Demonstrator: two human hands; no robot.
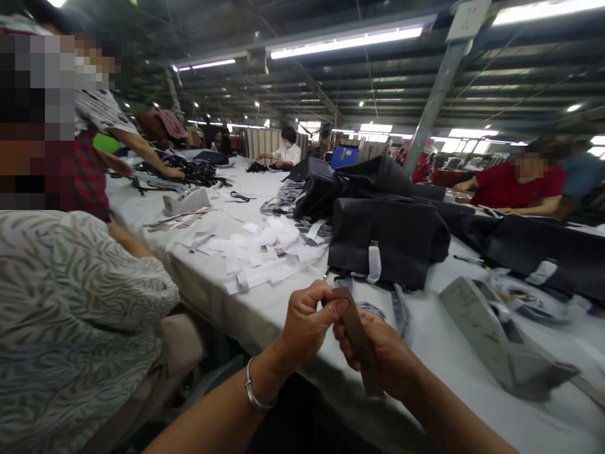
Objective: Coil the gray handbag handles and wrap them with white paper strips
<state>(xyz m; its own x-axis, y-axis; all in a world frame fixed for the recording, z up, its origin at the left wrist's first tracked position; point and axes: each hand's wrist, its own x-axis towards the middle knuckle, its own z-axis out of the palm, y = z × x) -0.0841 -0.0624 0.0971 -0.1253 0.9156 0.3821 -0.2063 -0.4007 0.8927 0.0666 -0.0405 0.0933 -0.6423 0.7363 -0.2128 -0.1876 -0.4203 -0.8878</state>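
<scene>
Between both hands is a flat brown strip (359, 340), tilted, above the table's front edge. My left hand (307, 318) is closed with thumb and fingers pinching the strip's upper end. My right hand (378, 353) is closed around its middle from the right side, and part of that grip is hidden behind the strip. Just beyond the hands lies a black bag (392, 239) with a white-wrapped tab on its front. Clear-wrapped straps (401, 312) stick out below the bag.
A pile of white paper strips (269, 249) covers the table's left middle. Scissors (240, 197) lie behind it. A grey tape dispenser (501, 334) stands at right, a second grey dispenser (186, 202) farther left. Co-workers stand or sit on the left, across the table and on the right.
</scene>
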